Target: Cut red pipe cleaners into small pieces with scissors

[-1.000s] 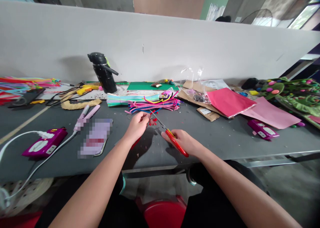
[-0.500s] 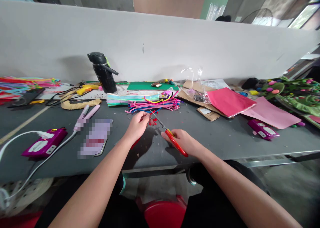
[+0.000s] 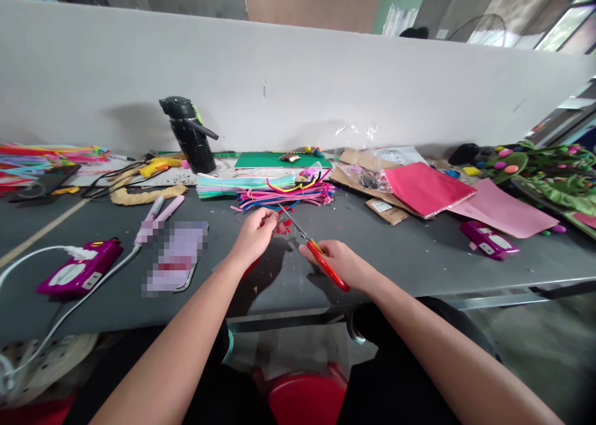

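My right hand is closed around the red-handled scissors, their blades slanting up and left. The blade tips reach the fingertips of my left hand, which is pinched on a thin red pipe cleaner. Part of a red strand shows below that hand; the pinched portion is mostly hidden by the fingers. Small red cut pieces are beside the left fingertips, under the blades. Just behind my hands lie bundles of pink pipe cleaners and pale green pipe cleaners.
Left of my hands are a phone, a pink hair straightener and a purple power strip with a white cord. A black bottle stands by the partition. Red sheets and another purple power strip lie right.
The view has shifted very slightly. Both hands keep nearly the same pose, with the scissor tips still at my left fingertips.
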Motion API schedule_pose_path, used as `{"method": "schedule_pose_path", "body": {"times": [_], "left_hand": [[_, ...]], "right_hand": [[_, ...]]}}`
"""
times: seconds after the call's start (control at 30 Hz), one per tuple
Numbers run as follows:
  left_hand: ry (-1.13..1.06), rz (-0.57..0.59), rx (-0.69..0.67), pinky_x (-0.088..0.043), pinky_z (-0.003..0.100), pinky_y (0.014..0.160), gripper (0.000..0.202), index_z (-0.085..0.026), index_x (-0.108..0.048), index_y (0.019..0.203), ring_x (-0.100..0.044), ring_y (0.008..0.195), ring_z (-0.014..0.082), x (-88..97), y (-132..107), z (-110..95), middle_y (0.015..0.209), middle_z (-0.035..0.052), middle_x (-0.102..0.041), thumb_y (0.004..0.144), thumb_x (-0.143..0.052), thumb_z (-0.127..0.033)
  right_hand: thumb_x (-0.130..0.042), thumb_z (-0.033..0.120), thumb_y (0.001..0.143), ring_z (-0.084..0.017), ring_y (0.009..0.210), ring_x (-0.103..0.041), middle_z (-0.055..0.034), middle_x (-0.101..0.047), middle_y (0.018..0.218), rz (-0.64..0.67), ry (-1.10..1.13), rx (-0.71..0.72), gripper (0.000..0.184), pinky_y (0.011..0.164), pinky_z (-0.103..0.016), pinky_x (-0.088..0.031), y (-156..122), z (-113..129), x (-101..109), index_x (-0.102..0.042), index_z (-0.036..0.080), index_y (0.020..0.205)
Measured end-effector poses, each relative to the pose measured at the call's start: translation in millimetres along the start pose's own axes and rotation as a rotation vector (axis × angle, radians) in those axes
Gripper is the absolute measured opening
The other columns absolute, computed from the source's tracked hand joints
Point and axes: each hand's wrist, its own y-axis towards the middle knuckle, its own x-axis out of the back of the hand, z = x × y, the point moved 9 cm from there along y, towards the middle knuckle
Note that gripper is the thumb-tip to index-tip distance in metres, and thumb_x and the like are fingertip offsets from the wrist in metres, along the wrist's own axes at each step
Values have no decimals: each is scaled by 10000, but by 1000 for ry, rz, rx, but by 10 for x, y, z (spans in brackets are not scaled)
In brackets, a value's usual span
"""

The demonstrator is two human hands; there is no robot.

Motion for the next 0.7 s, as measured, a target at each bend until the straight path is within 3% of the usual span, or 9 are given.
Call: {"method": "schedule_pose_path", "body": {"times": [0.27, 0.7], "left_hand": [[-37, 42, 11, -291, 252, 481, 269, -198, -585, 874, -426, 481, 111, -35, 4, 31, 767, 38, -705, 849, -546, -463], [-47, 72, 16, -317, 232, 488, 275, -192, -580, 884, -458, 505, 104, -78, 8, 58, 794, 44, -723, 877, -533, -463]], "right_hand": [[-505, 659, 825, -106, 539, -304, 40, -381, 560, -6, -34, -4, 526, 471, -234, -254, 10, 9, 6, -358, 202, 610], [-504, 669, 820, -106, 551, -300, 38, -389, 560, -23, -48, 13, 534, 471, -228, -245, 9, -3, 25, -379, 197, 605]]}}
